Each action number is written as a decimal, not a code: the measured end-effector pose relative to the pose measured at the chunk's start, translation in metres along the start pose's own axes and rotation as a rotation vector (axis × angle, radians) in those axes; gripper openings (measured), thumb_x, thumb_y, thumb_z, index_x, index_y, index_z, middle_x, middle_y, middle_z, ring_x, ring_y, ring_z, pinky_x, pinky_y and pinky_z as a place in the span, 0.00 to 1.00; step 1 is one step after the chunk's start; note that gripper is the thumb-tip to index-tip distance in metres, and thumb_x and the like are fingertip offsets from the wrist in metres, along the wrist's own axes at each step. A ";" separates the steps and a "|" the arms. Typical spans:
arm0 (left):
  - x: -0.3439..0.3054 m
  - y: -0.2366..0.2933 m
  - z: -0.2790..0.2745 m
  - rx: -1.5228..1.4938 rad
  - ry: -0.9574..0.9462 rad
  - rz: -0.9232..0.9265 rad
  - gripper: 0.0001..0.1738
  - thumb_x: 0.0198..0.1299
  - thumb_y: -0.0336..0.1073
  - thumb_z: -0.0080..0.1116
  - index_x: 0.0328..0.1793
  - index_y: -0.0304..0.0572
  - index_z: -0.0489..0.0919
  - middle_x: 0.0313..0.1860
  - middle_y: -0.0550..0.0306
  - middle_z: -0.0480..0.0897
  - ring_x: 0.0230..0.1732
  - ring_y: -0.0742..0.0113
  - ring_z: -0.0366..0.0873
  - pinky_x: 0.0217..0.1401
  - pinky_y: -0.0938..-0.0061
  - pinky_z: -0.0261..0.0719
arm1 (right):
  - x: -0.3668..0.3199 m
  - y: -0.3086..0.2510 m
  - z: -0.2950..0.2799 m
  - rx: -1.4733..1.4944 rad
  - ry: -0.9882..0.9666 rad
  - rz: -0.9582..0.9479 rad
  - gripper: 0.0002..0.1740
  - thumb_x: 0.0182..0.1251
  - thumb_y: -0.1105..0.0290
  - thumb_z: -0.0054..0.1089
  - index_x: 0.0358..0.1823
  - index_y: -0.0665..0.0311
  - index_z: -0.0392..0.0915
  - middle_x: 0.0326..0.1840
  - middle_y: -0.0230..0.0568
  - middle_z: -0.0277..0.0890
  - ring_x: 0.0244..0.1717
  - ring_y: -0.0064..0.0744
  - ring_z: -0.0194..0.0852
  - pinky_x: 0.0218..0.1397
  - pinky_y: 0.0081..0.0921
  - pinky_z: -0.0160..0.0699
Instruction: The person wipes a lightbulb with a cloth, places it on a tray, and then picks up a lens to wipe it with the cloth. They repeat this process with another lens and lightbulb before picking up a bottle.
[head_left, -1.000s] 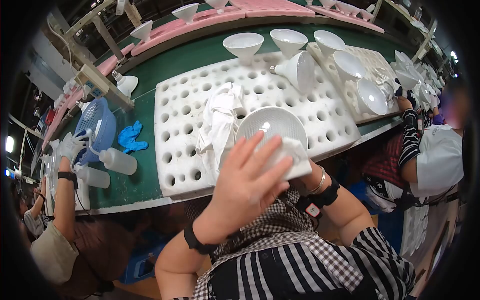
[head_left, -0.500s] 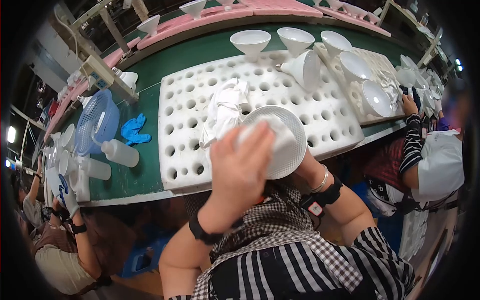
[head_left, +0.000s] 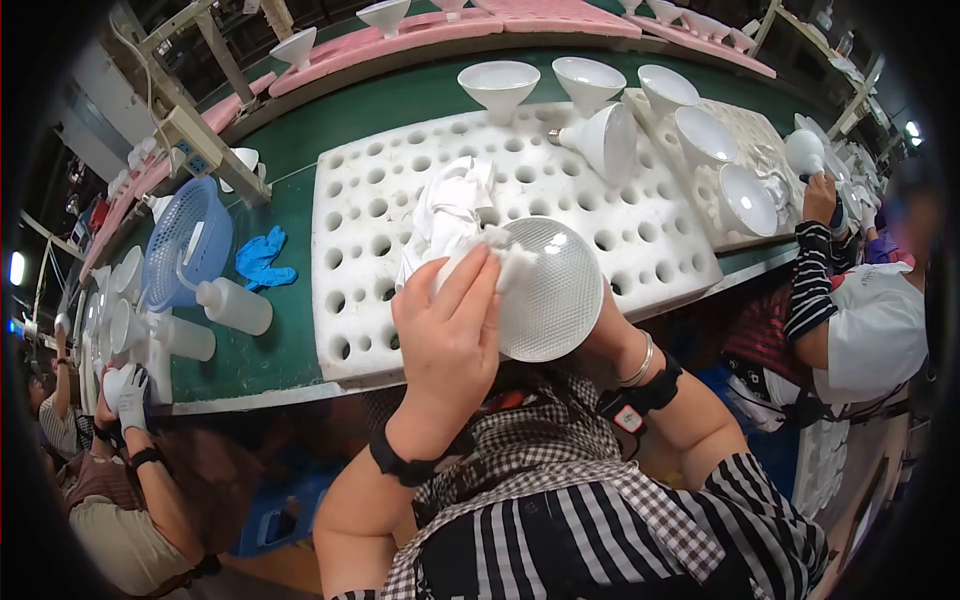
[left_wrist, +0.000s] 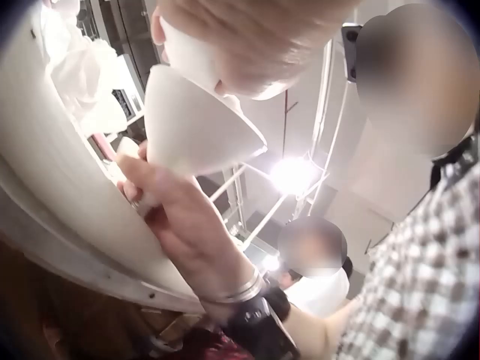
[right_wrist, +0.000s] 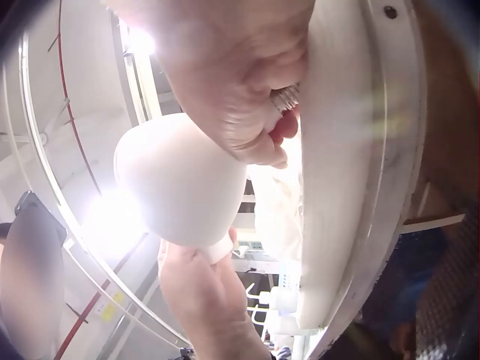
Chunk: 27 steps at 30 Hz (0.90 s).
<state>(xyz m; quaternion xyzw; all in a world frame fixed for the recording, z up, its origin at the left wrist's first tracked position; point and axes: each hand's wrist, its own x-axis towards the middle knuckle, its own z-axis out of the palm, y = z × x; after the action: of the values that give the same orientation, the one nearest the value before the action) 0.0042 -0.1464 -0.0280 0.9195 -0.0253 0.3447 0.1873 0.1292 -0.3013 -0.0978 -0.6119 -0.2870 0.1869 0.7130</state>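
A white reflector lamp bulb (head_left: 555,305) faces up with its round, dimpled glass lens in the head view. My right hand (head_left: 606,328) grips it from behind by its narrow end; the metal screw base (right_wrist: 286,97) shows between the fingers in the right wrist view. A folded white cloth (head_left: 514,270) is pinched in my left hand (head_left: 447,335), right at the lens's left rim. In the left wrist view the bulb's smooth white cone (left_wrist: 191,131) hangs between both hands. Beneath lies a white foam board (head_left: 345,250) full of holes, bearing a crumpled white cloth (head_left: 455,195).
Another bulb (head_left: 605,145) lies on the board, with several more standing behind and right. At left are a blue basket (head_left: 190,240), a blue glove (head_left: 264,258) and a white squeeze bottle (head_left: 238,308). People work on both sides.
My left hand has swept the cloth over the lens, from its lower right through the middle to its left rim. The bulb's lens has come into fuller view.
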 end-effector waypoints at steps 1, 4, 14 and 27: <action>0.001 -0.002 0.000 0.038 -0.003 -0.039 0.20 0.58 0.28 0.60 0.58 0.37 0.83 0.62 0.52 0.82 0.58 0.45 0.74 0.63 0.58 0.68 | 0.000 -0.005 0.000 -0.161 -0.057 -0.081 0.23 0.58 0.74 0.71 0.57 0.67 0.79 0.50 0.43 0.85 0.48 0.31 0.85 0.50 0.29 0.83; -0.018 0.028 -0.019 0.006 -0.072 0.017 0.19 0.59 0.29 0.60 0.58 0.37 0.83 0.62 0.52 0.82 0.58 0.45 0.74 0.63 0.57 0.69 | 0.004 0.007 0.005 -0.003 0.020 -0.048 0.22 0.57 0.74 0.72 0.55 0.68 0.80 0.47 0.45 0.86 0.45 0.34 0.86 0.48 0.29 0.83; -0.013 0.022 -0.007 -0.064 -0.019 0.116 0.20 0.56 0.29 0.62 0.57 0.41 0.84 0.61 0.56 0.83 0.58 0.47 0.74 0.61 0.55 0.68 | 0.001 -0.011 0.004 -0.053 -0.058 -0.033 0.25 0.56 0.71 0.74 0.56 0.65 0.80 0.52 0.41 0.84 0.53 0.31 0.84 0.56 0.28 0.82; -0.016 0.021 -0.010 -0.065 -0.031 0.083 0.19 0.57 0.31 0.63 0.56 0.42 0.84 0.62 0.58 0.82 0.58 0.49 0.74 0.60 0.58 0.69 | 0.001 0.002 0.001 0.155 0.029 0.132 0.24 0.59 0.72 0.72 0.57 0.67 0.79 0.53 0.42 0.85 0.52 0.29 0.84 0.54 0.28 0.83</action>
<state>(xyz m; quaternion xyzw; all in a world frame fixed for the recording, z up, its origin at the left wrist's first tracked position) -0.0181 -0.1630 -0.0243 0.9162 -0.0773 0.3371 0.2023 0.1296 -0.2991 -0.0989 -0.5752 -0.2202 0.2463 0.7483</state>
